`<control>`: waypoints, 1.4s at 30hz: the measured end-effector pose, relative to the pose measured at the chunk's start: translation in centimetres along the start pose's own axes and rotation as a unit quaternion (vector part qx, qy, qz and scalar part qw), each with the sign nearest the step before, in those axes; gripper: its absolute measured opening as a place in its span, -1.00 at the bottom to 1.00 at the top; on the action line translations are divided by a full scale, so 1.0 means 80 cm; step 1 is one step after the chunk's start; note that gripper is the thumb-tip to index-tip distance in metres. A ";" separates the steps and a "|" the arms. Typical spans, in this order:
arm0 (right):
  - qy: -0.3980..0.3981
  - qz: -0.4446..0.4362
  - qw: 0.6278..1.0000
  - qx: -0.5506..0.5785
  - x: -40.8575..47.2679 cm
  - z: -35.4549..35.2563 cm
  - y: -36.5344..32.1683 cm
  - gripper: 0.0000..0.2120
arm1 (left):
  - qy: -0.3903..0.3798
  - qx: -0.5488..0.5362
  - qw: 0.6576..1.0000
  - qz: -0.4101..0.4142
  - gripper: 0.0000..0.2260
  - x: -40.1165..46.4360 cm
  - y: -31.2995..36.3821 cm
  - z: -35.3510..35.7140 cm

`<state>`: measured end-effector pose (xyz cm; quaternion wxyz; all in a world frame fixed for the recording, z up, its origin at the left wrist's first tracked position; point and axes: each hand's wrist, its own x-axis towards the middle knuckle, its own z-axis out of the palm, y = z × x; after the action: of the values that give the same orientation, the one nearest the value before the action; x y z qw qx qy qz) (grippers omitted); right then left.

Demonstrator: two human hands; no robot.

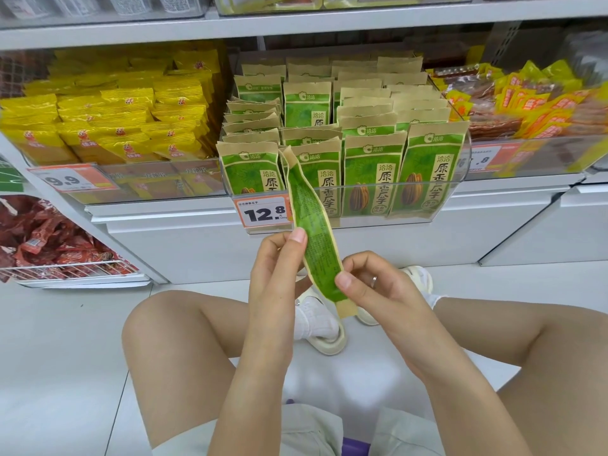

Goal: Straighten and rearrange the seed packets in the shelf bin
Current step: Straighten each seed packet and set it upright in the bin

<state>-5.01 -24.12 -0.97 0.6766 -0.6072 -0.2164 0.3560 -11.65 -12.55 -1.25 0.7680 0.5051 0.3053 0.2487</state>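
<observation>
Both hands pinch one green, kraft-edged paper seed packet (312,238) before the shelf.
Left hand (274,274) grips its middle, right hand (371,284) its lower end; it hangs edge-on just before the clear plastic bin (454,195) of matching packets.

A clear shelf bin (345,189) sits on the middle shelf, holding seed packets (371,172) upright in rows running front to back. A price tag (263,213) hangs on the bin's front wall at its left end. Left of the bin lie stacked snack bags (108,126); right of it, another bin of wrapped snacks (526,106). In front of the bin and below it, one held packet (316,238) stands edge-on, gripped by the left hand (276,274) on its left side and the right hand (375,291) near its lower end.
</observation>
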 end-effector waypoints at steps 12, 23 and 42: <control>0.156 -0.063 0.977 -0.129 0.006 -0.002 0.015 -0.52 | -0.076 0.013 0.997 0.002 -0.66 -0.001 0.001 -0.006; 0.220 -0.005 0.974 0.055 0.006 -0.021 -0.006 -0.88 | -0.217 0.082 0.969 -0.080 -0.67 0.004 -0.016 -0.012; 0.194 -0.082 0.977 0.001 0.003 0.004 -0.002 -0.85 | -0.011 0.408 0.892 0.193 -0.82 -0.006 -0.021 0.010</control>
<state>-5.05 -23.68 -0.78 0.7329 -0.6446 -0.1296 0.1745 -11.28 -13.97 -2.49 0.4349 0.8256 0.2676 0.2401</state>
